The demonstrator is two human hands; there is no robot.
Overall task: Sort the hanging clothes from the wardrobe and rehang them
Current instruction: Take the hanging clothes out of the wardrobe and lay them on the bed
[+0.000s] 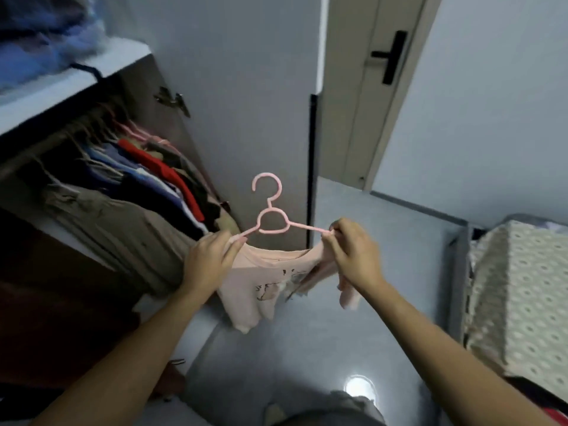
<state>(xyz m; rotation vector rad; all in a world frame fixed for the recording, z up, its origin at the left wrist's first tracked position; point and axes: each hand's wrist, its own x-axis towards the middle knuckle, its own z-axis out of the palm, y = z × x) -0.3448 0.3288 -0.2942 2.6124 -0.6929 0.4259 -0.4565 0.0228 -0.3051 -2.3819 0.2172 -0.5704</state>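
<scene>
A pink shirt [261, 287] is hanging at the centre of the view from a pink hanger [270, 210], whose hook is pointing toward twelve o'clock. The left hand [209, 262] is pinching the shirt's shoulder and hanger arm at nine o'clock, while the right hand [353, 253] is curling around the three o'clock end. Hanging clothes [138, 179] are crowding the open wardrobe [61, 87] toward ten o'clock.

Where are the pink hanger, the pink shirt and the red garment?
pink hanger [266, 196], head view, neck below hook.
pink shirt [252, 281], head view, printed front.
red garment [166, 170], head view, shoulder, hanging in wardrobe.
</scene>
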